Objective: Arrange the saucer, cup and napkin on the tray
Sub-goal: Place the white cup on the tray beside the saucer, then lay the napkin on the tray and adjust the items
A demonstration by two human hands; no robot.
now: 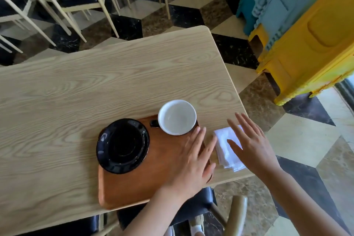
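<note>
Both hands hover flat and empty: left hand (193, 161) over the tray (134, 188), right hand (249, 143) over the napkin (226, 151).
Saucer (122, 145) and cup (177, 117) already sit on the tray; the napkin lies beside it on the table (76, 92), likely next to be pinched up.

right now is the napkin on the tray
No, the white napkin lies on the table beside the wooden tray, under the right hand.

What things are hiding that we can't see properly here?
- Head view: the folded white napkin is partly covered by the right hand.
- The brown wooden tray has its right rim under the left hand.
- The white cup hides most of its dark handle.
</note>
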